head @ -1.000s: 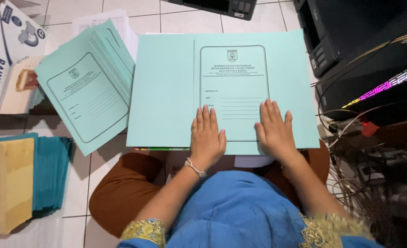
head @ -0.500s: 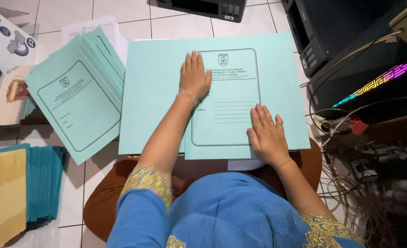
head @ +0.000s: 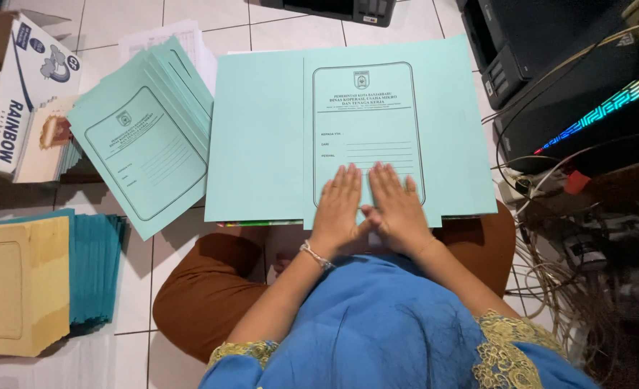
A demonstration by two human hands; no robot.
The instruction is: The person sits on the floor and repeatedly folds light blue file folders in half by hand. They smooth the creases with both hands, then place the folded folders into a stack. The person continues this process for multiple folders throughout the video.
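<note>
A large light green paper folder (head: 262,137) with a printed black frame lies spread on the floor tiles and over my lap. My left hand (head: 341,209) rests flat on its lower middle, fingers together, a bracelet on the wrist. Right beside it, my right hand (head: 397,209) also presses flat on the folder; the two hands touch at the thumbs. Neither hand grips anything.
A fanned stack of the same green folders (head: 143,137) lies at left. Yellow envelopes (head: 17,284) and dark teal folders (head: 92,266) are at lower left, boxes (head: 17,108) at upper left. A black printer (head: 550,50) and tangled cables (head: 564,245) fill the right.
My left hand has slid from the top of the folder down to its lower middle. The right hand has shifted left, so both hands now lie side by side.
</note>
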